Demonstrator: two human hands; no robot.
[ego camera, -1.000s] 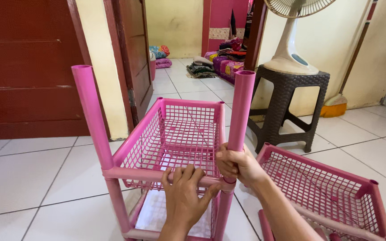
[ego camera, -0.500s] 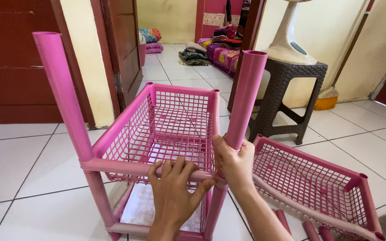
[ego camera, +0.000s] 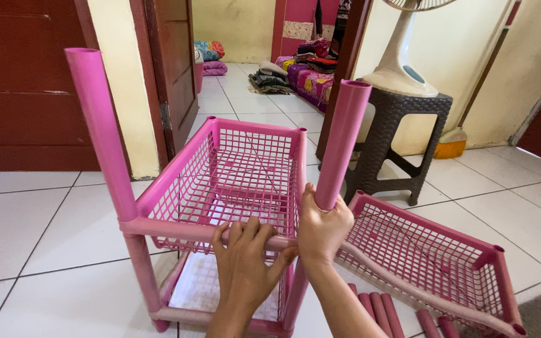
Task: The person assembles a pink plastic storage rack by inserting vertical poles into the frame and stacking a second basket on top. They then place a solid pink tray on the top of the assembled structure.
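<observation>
The person is assembling a pink plastic basket rack (ego camera: 220,188) on the tiled floor (ego camera: 32,238), seating an upright pink tube (ego camera: 340,144) into its near corner. The right hand (ego camera: 322,228) is clenching the tube's base; the left hand (ego camera: 245,263) is curling over the front rail (ego camera: 176,228). Pressing straight down looks needed next.

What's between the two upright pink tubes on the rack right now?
In the head view, the upper pink basket spans between the left tube and the right tube; the left hand grips its front rail.
</observation>
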